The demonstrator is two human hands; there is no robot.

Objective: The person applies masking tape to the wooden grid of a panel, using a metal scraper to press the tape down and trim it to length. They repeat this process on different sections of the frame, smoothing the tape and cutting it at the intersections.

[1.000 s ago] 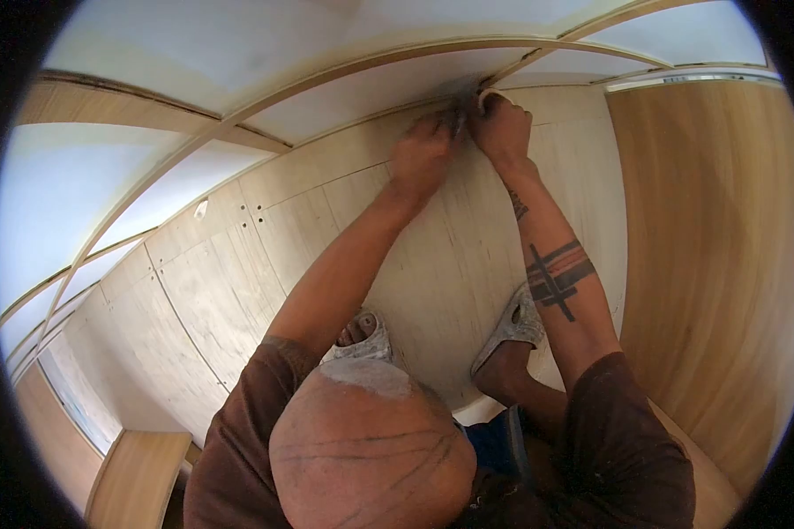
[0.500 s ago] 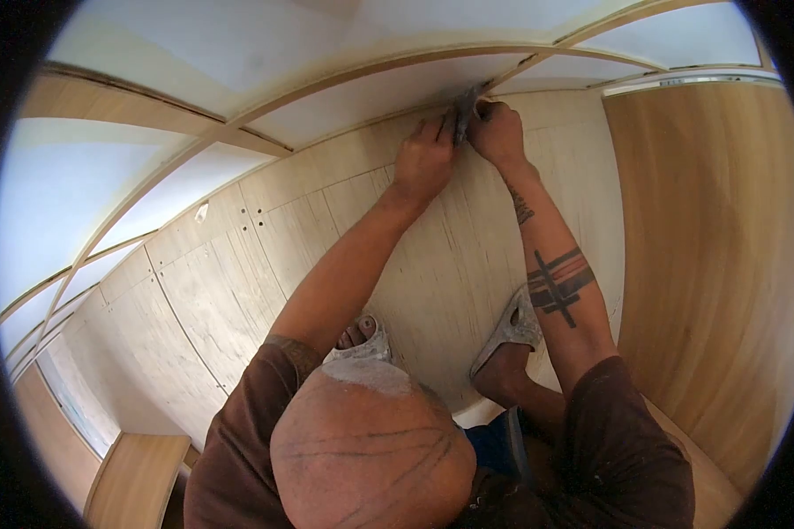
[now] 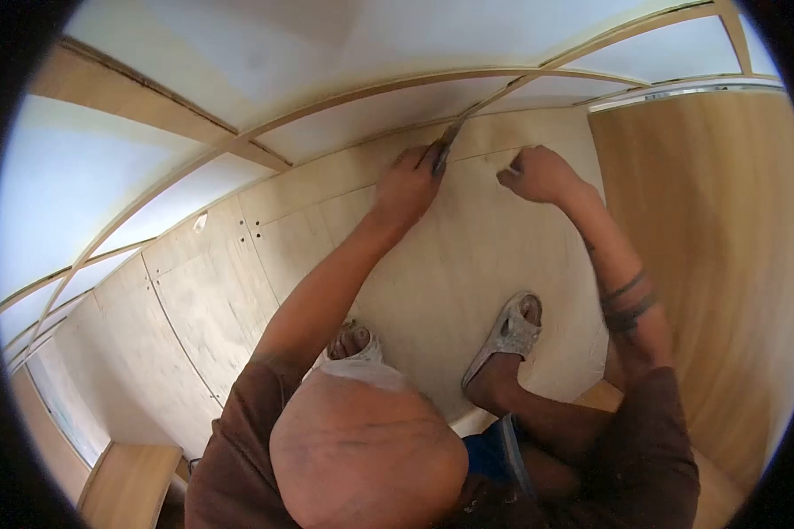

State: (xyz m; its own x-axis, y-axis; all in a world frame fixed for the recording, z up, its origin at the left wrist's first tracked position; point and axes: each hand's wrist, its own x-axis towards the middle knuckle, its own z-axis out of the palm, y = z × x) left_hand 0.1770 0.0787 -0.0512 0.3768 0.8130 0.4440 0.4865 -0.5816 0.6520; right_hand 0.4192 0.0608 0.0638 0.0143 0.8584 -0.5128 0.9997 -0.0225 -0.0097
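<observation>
In the head view my left hand (image 3: 406, 187) is closed around a thin, grey, flat-bladed tool (image 3: 451, 141), seen nearly edge-on, which looks like a putty knife. Its blade points up and right, with the tip by a wooden strip (image 3: 494, 95). My right hand (image 3: 543, 174) is apart from the tool, over the pale wooden board (image 3: 432, 256). Its fingers are curled together; whether something small sits in them is hidden.
Wooden strips frame white panels (image 3: 353, 119) along the top. A brown wooden panel (image 3: 697, 238) stands at right. My sandalled right foot (image 3: 507, 339) rests on the board, my left foot partly hidden. Rounded bare skin (image 3: 370, 441) blocks the bottom view. A wooden box-like piece (image 3: 137, 476) stands lower left.
My right hand has come away from the tool and moved right and down. My left hand has shifted slightly left and down, keeping the tool. The view has tilted a little.
</observation>
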